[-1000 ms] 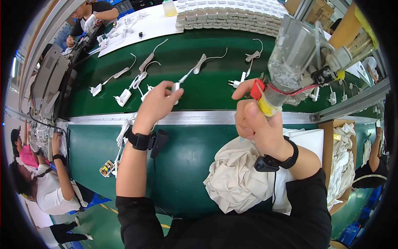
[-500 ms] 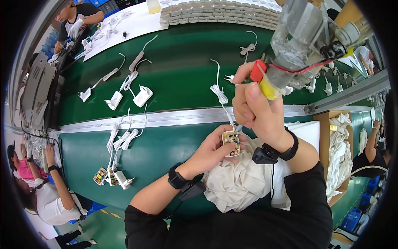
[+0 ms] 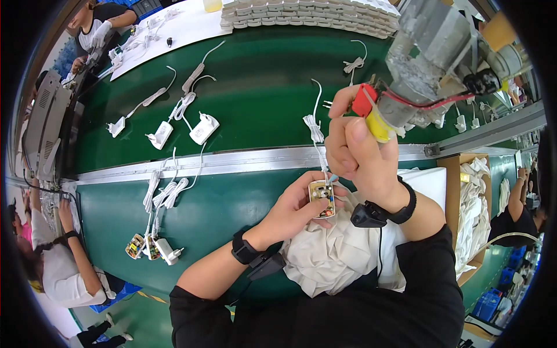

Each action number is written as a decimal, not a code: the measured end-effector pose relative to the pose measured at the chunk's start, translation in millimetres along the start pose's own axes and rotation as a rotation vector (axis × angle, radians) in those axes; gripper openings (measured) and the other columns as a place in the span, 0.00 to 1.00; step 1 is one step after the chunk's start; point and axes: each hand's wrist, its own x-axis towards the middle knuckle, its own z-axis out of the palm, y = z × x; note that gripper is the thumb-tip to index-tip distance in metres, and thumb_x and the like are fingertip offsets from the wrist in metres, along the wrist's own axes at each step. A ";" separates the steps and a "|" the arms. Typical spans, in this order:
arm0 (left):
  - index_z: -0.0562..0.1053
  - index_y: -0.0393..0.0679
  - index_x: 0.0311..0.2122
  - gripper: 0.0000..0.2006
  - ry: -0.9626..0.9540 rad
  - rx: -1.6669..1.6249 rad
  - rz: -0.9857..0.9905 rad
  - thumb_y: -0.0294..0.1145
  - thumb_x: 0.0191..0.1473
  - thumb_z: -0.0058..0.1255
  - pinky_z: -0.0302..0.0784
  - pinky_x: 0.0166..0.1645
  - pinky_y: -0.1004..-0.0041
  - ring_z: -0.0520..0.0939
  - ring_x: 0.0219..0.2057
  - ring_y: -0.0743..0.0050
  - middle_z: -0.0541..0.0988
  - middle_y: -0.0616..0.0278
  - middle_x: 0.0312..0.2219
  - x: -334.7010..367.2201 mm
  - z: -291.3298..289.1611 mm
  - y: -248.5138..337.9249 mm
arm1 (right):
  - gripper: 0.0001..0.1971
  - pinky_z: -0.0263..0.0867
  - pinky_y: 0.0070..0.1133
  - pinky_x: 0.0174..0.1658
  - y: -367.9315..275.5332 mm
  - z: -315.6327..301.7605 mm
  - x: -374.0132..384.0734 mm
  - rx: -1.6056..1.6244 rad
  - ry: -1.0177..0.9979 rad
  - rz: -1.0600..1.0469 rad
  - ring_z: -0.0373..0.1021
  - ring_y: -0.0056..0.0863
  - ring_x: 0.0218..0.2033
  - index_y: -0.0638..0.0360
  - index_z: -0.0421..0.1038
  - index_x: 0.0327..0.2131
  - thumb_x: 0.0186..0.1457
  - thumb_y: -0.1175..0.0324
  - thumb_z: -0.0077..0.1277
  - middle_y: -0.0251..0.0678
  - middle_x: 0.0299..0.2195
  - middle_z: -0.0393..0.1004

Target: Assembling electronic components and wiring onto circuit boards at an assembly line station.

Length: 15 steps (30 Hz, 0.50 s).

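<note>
My left hand (image 3: 294,206) is closed around an open white power adapter (image 3: 322,196), thumb pressed across its face. The circuit board inside shows, and a white cord (image 3: 313,130) runs from its top onto the far belt. Raised above and to the right, my right hand (image 3: 365,145) is closed on a hanging dispensing gun (image 3: 409,75) crusted with clear residue. It has a red trigger-like piece by my forefinger and a yellow band. Below my right fingers, a pale blue-green tip (image 3: 332,178) comes to the adapter's upper right corner; whether it touches is unclear.
Crumpled cream cloth (image 3: 331,255) lies under my left hand. Several corded adapters (image 3: 154,246) rest at left; others (image 3: 204,129) lie beyond the metal rail (image 3: 232,158). A cardboard box (image 3: 473,220) of cloth stands right, stacked white trays (image 3: 307,13) at back. Co-workers sit around.
The view has shifted slightly, and the far-belt adapters sit a little differently in it. Both hands keep nearly the same pose and hold on the adapter and dispensing gun.
</note>
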 end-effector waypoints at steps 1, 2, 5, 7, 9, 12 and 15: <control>0.56 0.44 0.54 0.18 0.024 0.002 -0.005 0.26 0.58 0.39 0.78 0.40 0.73 0.75 0.45 0.73 0.70 0.58 0.48 -0.9 -0.3 0.5 | 0.21 0.43 0.12 0.15 -2.4 1.8 0.2 0.006 -0.006 0.009 0.48 0.10 0.11 0.59 0.54 0.41 0.59 0.51 0.42 0.24 0.12 0.53; 0.57 0.43 0.54 0.18 0.047 0.003 -0.010 0.26 0.58 0.38 0.79 0.39 0.73 0.75 0.45 0.73 0.70 0.58 0.47 -1.8 -0.8 0.8 | 0.21 0.43 0.13 0.15 -3.9 3.5 0.2 0.011 -0.012 0.017 0.47 0.10 0.11 0.59 0.54 0.41 0.59 0.50 0.41 0.24 0.12 0.53; 0.57 0.42 0.54 0.18 0.118 -0.058 -0.009 0.25 0.58 0.38 0.79 0.38 0.74 0.75 0.44 0.74 0.71 0.59 0.46 -2.1 -4.4 1.9 | 0.21 0.43 0.13 0.15 -5.4 9.9 -3.0 0.025 -0.016 0.032 0.47 0.10 0.11 0.59 0.53 0.41 0.58 0.50 0.42 0.25 0.12 0.53; 0.58 0.42 0.54 0.18 0.205 -0.175 0.005 0.24 0.57 0.37 0.80 0.37 0.74 0.76 0.42 0.75 0.71 0.60 0.44 -1.6 -7.7 2.9 | 0.22 0.43 0.13 0.15 -5.0 13.5 -5.7 0.029 -0.021 0.038 0.47 0.10 0.11 0.59 0.53 0.41 0.58 0.49 0.42 0.25 0.12 0.53; 0.58 0.41 0.53 0.18 0.210 -0.196 0.022 0.24 0.57 0.37 0.80 0.37 0.73 0.76 0.41 0.76 0.71 0.60 0.43 -3.9 -10.7 2.0 | 0.22 0.43 0.13 0.15 -0.7 16.8 -8.9 0.053 -0.048 0.029 0.47 0.10 0.11 0.58 0.52 0.40 0.58 0.49 0.43 0.25 0.12 0.53; 0.59 0.41 0.53 0.18 0.217 -0.232 0.055 0.24 0.56 0.37 0.80 0.36 0.73 0.77 0.39 0.77 0.72 0.61 0.41 -8.2 -13.0 4.8 | 0.21 0.43 0.13 0.15 2.4 22.6 -10.2 0.060 -0.058 0.023 0.47 0.11 0.11 0.57 0.52 0.39 0.57 0.49 0.43 0.25 0.12 0.53; 0.60 0.42 0.53 0.18 0.224 -0.255 0.053 0.24 0.56 0.37 0.80 0.35 0.74 0.77 0.37 0.79 0.72 0.62 0.40 -12.4 -11.4 9.5 | 0.21 0.44 0.13 0.14 2.8 28.3 -10.1 0.054 -0.046 0.023 0.47 0.11 0.10 0.56 0.52 0.38 0.57 0.49 0.44 0.25 0.12 0.53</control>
